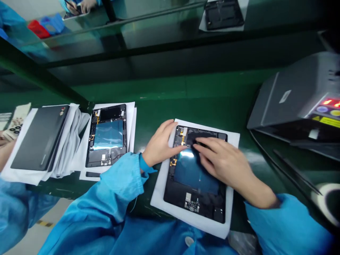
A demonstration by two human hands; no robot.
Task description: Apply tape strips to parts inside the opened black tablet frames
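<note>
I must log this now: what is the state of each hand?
Left hand: open, fingers resting on the left edge of the open tablet.
Right hand: open, flat on the tablet, holding nothing.

Left of the grey machine (294,95) on the green table (207,92): a second open tablet (107,136) on white sheets, then a closed grey tablet (39,138) farther left.
</note>
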